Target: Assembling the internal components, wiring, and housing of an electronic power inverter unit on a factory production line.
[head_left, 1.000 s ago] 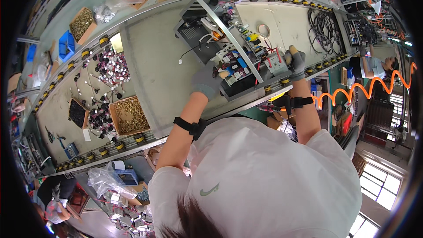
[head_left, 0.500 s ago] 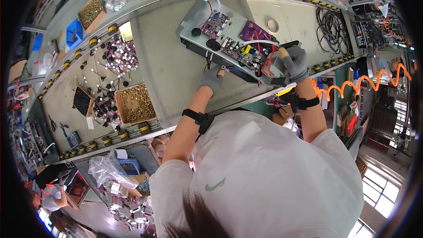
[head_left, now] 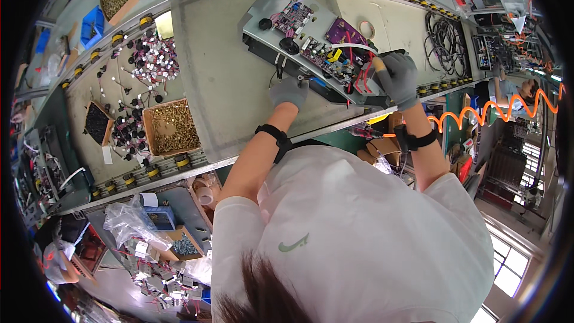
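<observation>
A grey metal chassis (head_left: 263,21) lies at a slant on the bench, carrying a green circuit board with coloured parts (head_left: 323,54), a purple board (head_left: 345,31) and red wires (head_left: 365,76). My left hand (head_left: 290,93), in a grey glove, is at the chassis's near edge beside a thin black cable (head_left: 279,67). Its fingers are curled together, and whatever is between them is too small to make out. At the right end, my right hand (head_left: 399,78), gloved with tan fingertips, is closed beside the red wires and a white sleeve (head_left: 353,46). Its grasp is partly hidden by the glove.
On the left lie a box of brass fittings (head_left: 173,127), a heap of wired connectors (head_left: 152,60) and a box of black parts (head_left: 97,122). A tape roll (head_left: 367,29) and coiled black cables (head_left: 445,45) lie to the right. An orange spiral hose (head_left: 496,110) hangs nearby. Rollers (head_left: 152,171) line the bench.
The whole view has shifted slightly. My left hand has moved up to the chassis edge, its fingers more curled. The right hand has moved inward, and a red wire now stands higher above the purple board.
</observation>
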`<state>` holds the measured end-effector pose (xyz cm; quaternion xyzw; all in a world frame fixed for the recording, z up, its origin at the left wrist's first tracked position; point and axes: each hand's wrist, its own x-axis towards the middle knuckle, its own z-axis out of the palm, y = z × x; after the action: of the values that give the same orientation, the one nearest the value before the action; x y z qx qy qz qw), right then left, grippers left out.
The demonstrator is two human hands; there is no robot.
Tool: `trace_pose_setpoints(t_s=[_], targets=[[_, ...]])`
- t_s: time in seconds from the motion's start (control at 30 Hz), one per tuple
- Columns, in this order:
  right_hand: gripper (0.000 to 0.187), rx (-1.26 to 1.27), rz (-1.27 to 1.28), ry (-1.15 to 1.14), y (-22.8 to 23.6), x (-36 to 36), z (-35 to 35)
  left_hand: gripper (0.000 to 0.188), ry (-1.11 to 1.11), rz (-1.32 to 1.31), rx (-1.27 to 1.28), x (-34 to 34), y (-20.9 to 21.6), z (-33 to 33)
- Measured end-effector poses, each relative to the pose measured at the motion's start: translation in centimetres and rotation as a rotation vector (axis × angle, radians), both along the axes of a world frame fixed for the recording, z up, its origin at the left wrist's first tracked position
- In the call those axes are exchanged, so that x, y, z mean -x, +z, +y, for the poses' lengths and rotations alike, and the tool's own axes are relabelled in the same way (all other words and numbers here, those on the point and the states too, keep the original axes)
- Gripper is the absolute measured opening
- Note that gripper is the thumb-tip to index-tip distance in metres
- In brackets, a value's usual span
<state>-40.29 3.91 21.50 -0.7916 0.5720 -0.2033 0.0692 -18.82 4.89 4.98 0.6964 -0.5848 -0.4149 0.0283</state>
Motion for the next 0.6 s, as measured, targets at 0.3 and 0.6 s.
trace_pose_setpoints(t_s=[0.3, 0.6], targets=[[0.025, -0.525, -0.044, 0.215, -6.9, -6.4, 9.2, 0.02, -0.646, 0.14, 1.143, -3.9, -2.7, 4.7], [0.035, -0.968, -0.566, -0.478, -12.0, -8.0, 6.2, 0.022, -0.761, 0.08, 0.809, -3.6, -0.6, 6.4]])
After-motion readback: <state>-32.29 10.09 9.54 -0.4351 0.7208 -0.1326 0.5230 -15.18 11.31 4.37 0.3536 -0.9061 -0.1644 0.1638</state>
